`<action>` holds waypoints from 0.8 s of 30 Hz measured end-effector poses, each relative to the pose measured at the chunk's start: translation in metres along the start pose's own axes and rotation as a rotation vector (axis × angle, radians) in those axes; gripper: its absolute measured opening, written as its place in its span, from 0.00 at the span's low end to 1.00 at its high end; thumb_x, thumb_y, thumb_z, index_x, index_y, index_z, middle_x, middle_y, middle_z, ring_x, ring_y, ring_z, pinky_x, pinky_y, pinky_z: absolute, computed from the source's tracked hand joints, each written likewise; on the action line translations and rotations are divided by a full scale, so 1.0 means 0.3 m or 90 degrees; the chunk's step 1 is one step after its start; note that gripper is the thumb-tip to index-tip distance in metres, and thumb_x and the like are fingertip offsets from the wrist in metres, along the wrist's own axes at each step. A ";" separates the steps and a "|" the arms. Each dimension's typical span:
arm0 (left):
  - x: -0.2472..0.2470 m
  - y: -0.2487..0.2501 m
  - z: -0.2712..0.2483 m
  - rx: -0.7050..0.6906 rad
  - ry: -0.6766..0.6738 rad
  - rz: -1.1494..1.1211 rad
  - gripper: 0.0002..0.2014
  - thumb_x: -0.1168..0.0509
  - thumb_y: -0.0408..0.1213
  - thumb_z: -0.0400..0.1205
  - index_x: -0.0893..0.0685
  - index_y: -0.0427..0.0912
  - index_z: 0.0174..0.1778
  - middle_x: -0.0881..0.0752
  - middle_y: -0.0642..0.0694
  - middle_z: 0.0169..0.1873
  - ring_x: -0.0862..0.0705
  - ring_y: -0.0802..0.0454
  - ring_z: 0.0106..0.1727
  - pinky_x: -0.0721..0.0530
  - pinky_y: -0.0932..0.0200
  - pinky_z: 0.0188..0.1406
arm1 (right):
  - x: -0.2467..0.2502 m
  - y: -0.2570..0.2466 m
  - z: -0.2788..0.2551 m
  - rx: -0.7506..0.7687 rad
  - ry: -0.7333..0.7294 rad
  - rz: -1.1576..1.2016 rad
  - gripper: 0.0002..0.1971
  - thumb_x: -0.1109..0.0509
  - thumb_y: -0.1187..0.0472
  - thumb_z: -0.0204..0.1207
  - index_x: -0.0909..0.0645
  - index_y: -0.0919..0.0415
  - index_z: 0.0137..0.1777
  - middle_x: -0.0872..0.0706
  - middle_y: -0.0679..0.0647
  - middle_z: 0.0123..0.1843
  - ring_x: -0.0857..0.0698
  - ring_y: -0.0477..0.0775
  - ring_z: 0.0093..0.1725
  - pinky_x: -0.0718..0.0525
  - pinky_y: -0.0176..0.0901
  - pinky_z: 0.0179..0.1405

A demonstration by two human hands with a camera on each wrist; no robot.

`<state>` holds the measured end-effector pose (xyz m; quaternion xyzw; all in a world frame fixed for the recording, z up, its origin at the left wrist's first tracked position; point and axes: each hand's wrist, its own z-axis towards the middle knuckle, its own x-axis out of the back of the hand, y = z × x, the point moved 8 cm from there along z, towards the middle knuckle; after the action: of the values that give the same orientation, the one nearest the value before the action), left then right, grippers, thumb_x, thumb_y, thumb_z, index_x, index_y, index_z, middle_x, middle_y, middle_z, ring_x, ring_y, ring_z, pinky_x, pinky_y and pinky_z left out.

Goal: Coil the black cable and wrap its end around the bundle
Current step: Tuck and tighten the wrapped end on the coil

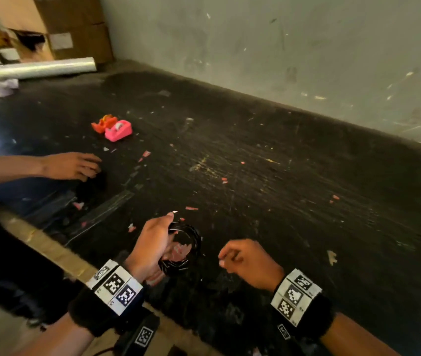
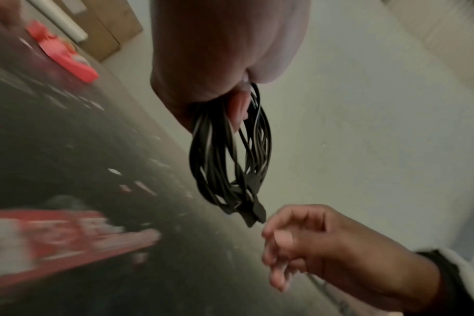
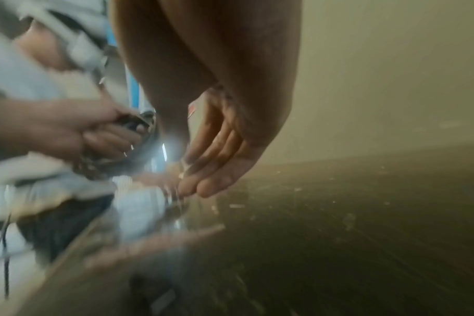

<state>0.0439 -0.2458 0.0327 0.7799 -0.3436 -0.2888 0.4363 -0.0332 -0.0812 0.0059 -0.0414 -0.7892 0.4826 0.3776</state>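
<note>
The black cable is coiled into a small bundle of several loops. My left hand grips it at one side just above the black table. In the left wrist view the bundle hangs from my left fingers, with its plug end at the bottom. My right hand hovers just right of the bundle, fingers loosely curled and holding nothing. In the right wrist view its fingers lie relaxed, and my left hand holds the dark cable.
A pink tape dispenser and an orange object sit at the table's far left. Another person's hand rests on the left side. A roll of clear film and cardboard boxes stand behind. A wall bounds the far edge.
</note>
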 end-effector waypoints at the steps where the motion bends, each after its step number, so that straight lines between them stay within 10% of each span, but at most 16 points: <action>1: 0.016 -0.007 -0.005 -0.005 -0.002 0.033 0.19 0.46 0.39 0.86 0.24 0.36 0.31 0.22 0.49 0.09 0.23 0.60 0.10 0.27 0.69 0.13 | -0.043 0.017 0.005 -0.001 -0.046 -0.065 0.04 0.25 0.61 0.72 0.15 0.51 0.44 0.16 0.44 0.33 0.15 0.45 0.35 0.15 0.42 0.42; 10: 0.026 -0.052 0.007 -0.036 -0.087 0.184 0.16 0.50 0.35 0.88 0.25 0.40 0.34 0.25 0.53 0.12 0.26 0.64 0.13 0.23 0.65 0.16 | -0.210 0.082 0.039 -0.039 -0.107 -0.342 0.14 0.29 0.61 0.72 0.18 0.53 0.58 0.15 0.54 0.59 0.15 0.56 0.57 0.18 0.46 0.55; 14: -0.034 -0.080 0.008 -0.103 -0.189 0.393 0.15 0.47 0.50 0.84 0.20 0.47 0.42 0.15 0.44 0.41 0.19 0.55 0.38 0.19 0.34 0.58 | -0.158 0.062 0.037 -0.014 -0.005 -0.282 0.09 0.32 0.60 0.73 0.15 0.56 0.51 0.13 0.57 0.54 0.14 0.56 0.53 0.17 0.45 0.52; 18: -0.151 -0.135 -0.009 -0.131 -0.300 0.636 0.20 0.48 0.49 0.86 0.20 0.41 0.64 0.27 0.43 0.78 0.30 0.50 0.77 0.41 0.56 0.77 | 0.005 0.013 -0.001 0.015 0.139 -0.117 0.07 0.29 0.66 0.72 0.13 0.60 0.48 0.11 0.55 0.44 0.13 0.49 0.42 0.18 0.37 0.45; 21: -0.265 -0.131 -0.047 -0.215 -0.358 0.720 0.23 0.53 0.56 0.85 0.20 0.47 0.62 0.17 0.49 0.67 0.30 0.61 0.73 0.48 0.59 0.75 | 0.112 -0.040 -0.069 0.064 0.210 -0.059 0.04 0.28 0.68 0.71 0.13 0.62 0.43 0.11 0.55 0.39 0.12 0.53 0.38 0.14 0.44 0.41; 24: -0.360 -0.098 -0.045 -0.285 -0.374 0.615 0.25 0.51 0.63 0.81 0.18 0.50 0.52 0.11 0.52 0.48 0.15 0.60 0.56 0.26 0.46 0.69 | 0.182 -0.074 -0.150 0.102 0.259 -0.079 0.02 0.29 0.67 0.71 0.15 0.63 0.41 0.11 0.58 0.38 0.13 0.54 0.37 0.14 0.50 0.40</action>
<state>-0.0019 -0.1429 0.0292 0.3126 -0.6956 -0.3268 0.5583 -0.0369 -0.0367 0.0649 -0.0592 -0.6573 0.5011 0.5598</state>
